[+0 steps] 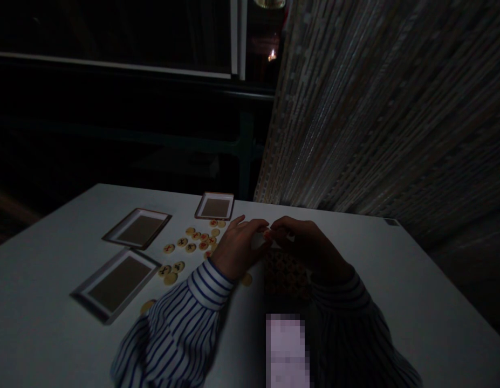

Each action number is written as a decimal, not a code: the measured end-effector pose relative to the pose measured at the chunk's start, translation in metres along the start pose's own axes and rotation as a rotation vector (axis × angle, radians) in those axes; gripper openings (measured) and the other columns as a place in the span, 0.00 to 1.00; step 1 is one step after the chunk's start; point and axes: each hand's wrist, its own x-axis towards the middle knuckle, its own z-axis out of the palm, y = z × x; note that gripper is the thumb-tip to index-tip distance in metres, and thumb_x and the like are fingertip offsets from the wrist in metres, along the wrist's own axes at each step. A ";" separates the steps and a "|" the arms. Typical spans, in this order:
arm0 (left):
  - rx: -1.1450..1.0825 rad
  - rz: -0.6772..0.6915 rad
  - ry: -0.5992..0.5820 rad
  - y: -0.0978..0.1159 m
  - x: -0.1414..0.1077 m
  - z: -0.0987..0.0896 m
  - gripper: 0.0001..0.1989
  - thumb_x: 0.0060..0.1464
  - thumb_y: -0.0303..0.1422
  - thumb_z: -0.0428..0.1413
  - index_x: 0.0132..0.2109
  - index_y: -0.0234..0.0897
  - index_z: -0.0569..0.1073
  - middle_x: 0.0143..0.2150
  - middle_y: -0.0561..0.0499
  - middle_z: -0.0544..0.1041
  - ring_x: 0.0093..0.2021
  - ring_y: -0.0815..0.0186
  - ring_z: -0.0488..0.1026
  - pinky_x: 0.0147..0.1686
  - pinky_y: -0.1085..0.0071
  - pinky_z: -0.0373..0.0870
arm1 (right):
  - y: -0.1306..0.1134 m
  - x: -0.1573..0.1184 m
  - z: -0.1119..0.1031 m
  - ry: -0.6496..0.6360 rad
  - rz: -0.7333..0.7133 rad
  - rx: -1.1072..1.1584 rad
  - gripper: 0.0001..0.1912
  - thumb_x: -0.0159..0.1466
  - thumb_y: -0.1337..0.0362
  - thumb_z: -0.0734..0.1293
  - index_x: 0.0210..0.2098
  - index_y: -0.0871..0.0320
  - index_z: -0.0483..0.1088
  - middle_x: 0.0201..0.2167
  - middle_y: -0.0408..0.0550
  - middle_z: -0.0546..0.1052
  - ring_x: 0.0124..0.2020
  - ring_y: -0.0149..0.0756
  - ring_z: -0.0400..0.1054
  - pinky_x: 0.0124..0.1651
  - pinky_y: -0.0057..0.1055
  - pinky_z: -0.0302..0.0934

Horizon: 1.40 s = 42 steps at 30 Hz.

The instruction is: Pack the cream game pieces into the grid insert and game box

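My left hand (242, 243) and my right hand (300, 242) meet over the table, fingertips close together. Between them is a small round Chinese chess piece (267, 235) with a red mark, pinched by the left thumb and fingers. The right fingertips are closed at its other side and seem to grip it too. Just below my right hand, rows of chess pieces (285, 275) lie packed together in deep shadow. Left of my left hand, several loose pieces (190, 248) are scattered, some with red marks, some with black, some blank side up. A single piece (246, 279) lies under my left wrist.
Three shallow framed trays stand on the white table (43, 269): a near one (116, 285), a middle one (137, 228) and a far one (214, 206). A string curtain (334, 108) hangs along the back right edge. A blurred pale patch (288, 350) is at the bottom.
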 end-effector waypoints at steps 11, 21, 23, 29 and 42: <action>-0.277 -0.133 0.025 -0.003 0.000 -0.001 0.14 0.49 0.36 0.55 0.43 0.37 0.67 0.38 0.49 0.75 0.40 0.65 0.72 0.42 0.66 0.68 | 0.004 0.000 0.000 0.068 -0.010 -0.019 0.07 0.60 0.63 0.61 0.36 0.58 0.68 0.28 0.44 0.75 0.28 0.28 0.67 0.31 0.25 0.57; -0.722 -0.396 -0.001 -0.004 0.005 -0.001 0.11 0.48 0.34 0.56 0.39 0.35 0.68 0.33 0.50 0.77 0.37 0.66 0.74 0.38 0.71 0.68 | 0.002 0.002 -0.001 0.099 -0.002 -0.068 0.09 0.60 0.65 0.60 0.38 0.59 0.68 0.29 0.44 0.76 0.29 0.29 0.67 0.32 0.25 0.59; -0.756 -0.435 0.008 -0.004 0.005 -0.002 0.11 0.48 0.34 0.56 0.39 0.34 0.68 0.33 0.50 0.77 0.36 0.67 0.74 0.38 0.71 0.68 | 0.002 0.001 -0.001 0.093 -0.003 -0.062 0.09 0.60 0.65 0.60 0.39 0.59 0.68 0.29 0.44 0.76 0.29 0.29 0.68 0.32 0.25 0.59; -0.788 -0.484 0.035 -0.003 0.005 -0.003 0.11 0.46 0.34 0.57 0.38 0.34 0.69 0.32 0.50 0.76 0.35 0.67 0.73 0.38 0.70 0.68 | 0.000 0.001 -0.001 0.069 -0.002 -0.039 0.09 0.60 0.65 0.60 0.39 0.59 0.68 0.29 0.44 0.76 0.29 0.29 0.68 0.33 0.26 0.59; -0.868 -0.490 0.001 -0.005 0.004 -0.002 0.10 0.46 0.34 0.57 0.37 0.34 0.69 0.30 0.51 0.75 0.32 0.69 0.72 0.34 0.73 0.66 | 0.004 0.000 0.000 0.065 -0.023 -0.025 0.10 0.60 0.64 0.60 0.39 0.60 0.68 0.31 0.46 0.76 0.30 0.29 0.67 0.33 0.26 0.58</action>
